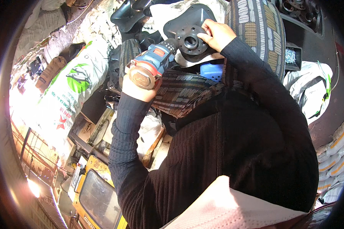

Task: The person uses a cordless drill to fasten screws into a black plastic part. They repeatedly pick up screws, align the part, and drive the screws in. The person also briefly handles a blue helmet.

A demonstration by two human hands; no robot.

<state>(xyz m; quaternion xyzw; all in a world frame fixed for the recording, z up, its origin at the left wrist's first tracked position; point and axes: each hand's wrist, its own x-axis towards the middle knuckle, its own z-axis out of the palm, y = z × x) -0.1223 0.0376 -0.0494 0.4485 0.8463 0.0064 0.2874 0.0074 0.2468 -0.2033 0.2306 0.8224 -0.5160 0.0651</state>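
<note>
A black flanged part (184, 33) with a round central hole is held in front of the body, over a white sheet, its rim pinched at the right between thumb and fingers of the right hand (218, 35). The blue-and-red drill (151, 61) is gripped by the left hand (135, 92), which is mostly hidden beneath it; its chuck is pointed at the flange's left edge, though contact cannot be told. The part is flanked by a striped cushion (256, 34) at the right, with a blue plastic object (211, 72) below. Farther left, more black parts (128, 17) and a white sack (70, 86) are seen.
</note>
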